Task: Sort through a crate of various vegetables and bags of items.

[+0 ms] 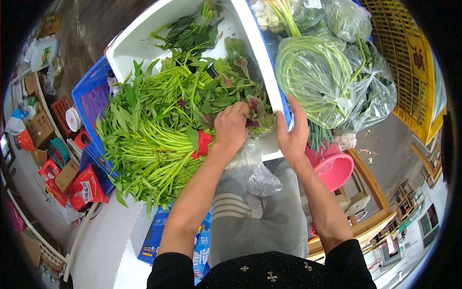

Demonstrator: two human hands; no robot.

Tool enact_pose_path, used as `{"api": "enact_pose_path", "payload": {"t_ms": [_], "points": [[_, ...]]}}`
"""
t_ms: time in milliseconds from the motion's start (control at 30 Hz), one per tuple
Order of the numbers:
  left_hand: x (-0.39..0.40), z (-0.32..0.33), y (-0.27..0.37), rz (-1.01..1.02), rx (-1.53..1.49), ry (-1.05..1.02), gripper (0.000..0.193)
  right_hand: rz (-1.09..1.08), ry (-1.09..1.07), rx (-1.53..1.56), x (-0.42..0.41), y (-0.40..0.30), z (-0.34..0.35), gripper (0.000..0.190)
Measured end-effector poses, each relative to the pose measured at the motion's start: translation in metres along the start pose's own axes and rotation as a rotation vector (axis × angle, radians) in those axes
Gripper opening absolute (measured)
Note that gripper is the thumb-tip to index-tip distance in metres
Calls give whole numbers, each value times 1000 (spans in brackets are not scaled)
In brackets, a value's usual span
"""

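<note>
My left hand [231, 124] is curled into amaranth greens [258, 108] with reddish leaves; its fingertips are hidden among them. Below it, a clear plastic bag [252, 169] hangs over the near edge of a white foam box [265, 61]. My right hand [293, 135] is at the box's near right corner, thumb and forefinger spread on either side of the rim. Whether it grips there is unclear. Left of my left hand lies a large bundle of leafy green stems [155, 144], bound with a red band [203, 144]. Farther back in the box rests a darker leafy bunch [195, 30].
To the right, bagged coiled long beans [314, 72] lie among other bagged vegetables. Beyond them stands a yellow plastic crate [408, 61]. A pink bucket [334, 168] is beside my leg. A blue crate [90, 86] stands on the left, and a blue carton [157, 234] below the greens.
</note>
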State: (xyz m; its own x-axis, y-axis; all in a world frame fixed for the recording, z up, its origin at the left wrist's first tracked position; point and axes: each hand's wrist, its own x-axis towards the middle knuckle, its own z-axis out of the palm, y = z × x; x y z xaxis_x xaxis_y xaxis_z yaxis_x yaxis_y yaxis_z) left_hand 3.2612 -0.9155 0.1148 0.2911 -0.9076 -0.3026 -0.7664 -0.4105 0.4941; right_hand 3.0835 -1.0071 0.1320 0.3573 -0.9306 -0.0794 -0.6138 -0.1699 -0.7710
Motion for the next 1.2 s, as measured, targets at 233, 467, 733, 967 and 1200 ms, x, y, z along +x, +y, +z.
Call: {"api": "enact_pose_path", "payload": {"t_ms": [233, 467, 733, 967, 1200], "points": [[20, 1, 0, 29, -92, 107, 39, 66, 67, -233, -40, 9, 8, 57], [79, -41, -84, -133, -313, -11, 61, 234, -119, -195, -45, 33, 27, 58], [43, -81, -3, 114, -89, 18, 53, 329, -107, -220, -46, 41, 15, 60], [3, 42, -2, 288, -112, -328, 81, 307, -125, -155, -41, 32, 21, 57], [-37, 56, 34, 104, 152, -213, 76, 349, -113, -219, -51, 40, 20, 59]]}}
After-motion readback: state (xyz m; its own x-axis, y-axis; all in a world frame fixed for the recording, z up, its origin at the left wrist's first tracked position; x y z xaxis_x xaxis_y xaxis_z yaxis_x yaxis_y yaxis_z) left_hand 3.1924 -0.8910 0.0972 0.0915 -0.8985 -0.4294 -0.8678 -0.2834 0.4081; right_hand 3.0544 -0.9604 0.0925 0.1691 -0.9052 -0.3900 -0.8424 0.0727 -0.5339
